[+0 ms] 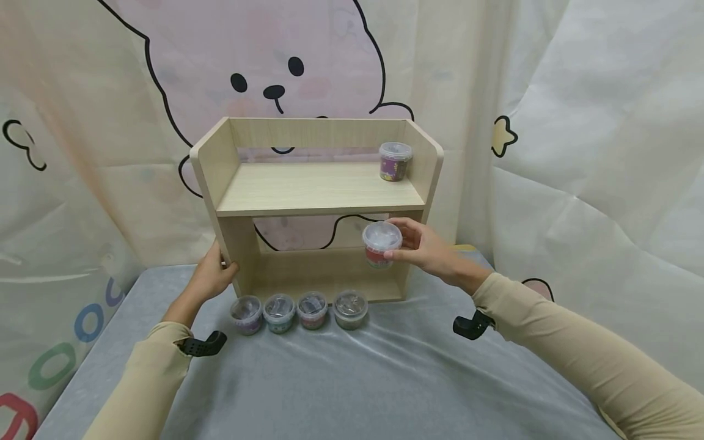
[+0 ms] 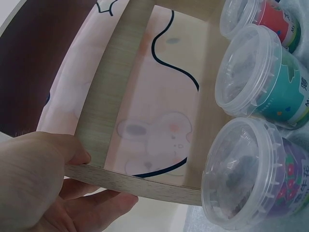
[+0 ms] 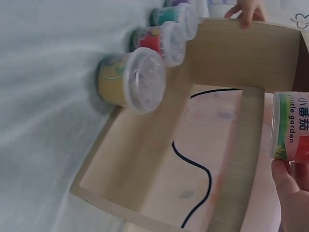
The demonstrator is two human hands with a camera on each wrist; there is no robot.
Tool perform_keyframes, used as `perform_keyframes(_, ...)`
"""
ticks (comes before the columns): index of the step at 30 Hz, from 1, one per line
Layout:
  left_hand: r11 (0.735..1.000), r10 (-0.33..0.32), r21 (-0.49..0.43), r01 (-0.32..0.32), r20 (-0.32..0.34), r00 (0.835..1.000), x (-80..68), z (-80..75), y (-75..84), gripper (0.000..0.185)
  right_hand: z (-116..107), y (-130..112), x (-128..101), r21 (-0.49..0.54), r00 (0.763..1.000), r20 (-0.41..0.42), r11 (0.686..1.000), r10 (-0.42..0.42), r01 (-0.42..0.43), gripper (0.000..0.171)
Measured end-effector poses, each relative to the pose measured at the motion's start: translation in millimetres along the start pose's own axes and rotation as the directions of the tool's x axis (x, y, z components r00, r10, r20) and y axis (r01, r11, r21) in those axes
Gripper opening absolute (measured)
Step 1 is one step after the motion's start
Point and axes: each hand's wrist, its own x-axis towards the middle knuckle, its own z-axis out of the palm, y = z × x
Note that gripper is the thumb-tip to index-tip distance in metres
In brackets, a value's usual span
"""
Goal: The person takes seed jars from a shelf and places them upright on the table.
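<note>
Right hand (image 1: pixel 426 247): arm reaching forward, fingers and thumb curling round a red-labelled tub (image 1: pixel 381 244), holding it in the air before the wooden shelf's (image 1: pixel 319 189) lower opening. Left hand (image 1: pixel 211 276): gripping the shelf's left side panel, thumb wrapping its edge.

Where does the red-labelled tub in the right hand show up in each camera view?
Head: red-labelled tub right of centre, before the lower shelf opening.
Left wrist: not in it.
Right wrist: at the right edge, fingers beneath.
Shared landmark: the wooden shelf.
</note>
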Motion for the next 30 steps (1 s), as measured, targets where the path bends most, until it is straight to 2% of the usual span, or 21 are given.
perform_keyframes(22, 1.000, 0.009, -0.018, -0.009, -0.010, 1.000, 0.2, 2.9, -3.0, 0.061, 10.2, 60.1, -13.2, 0.023, 0.998, -0.014, 0.997, 0.069, -0.068, 0.067)
perform_keyframes(30, 1.000, -0.001, -0.004, 0.001, -0.009, 1.000, -1.0, 1.4, -2.2, 0.061, 15.2, 95.3, -21.0, -0.019, 0.991, -0.070, 0.994, 0.110, -0.112, 0.066)
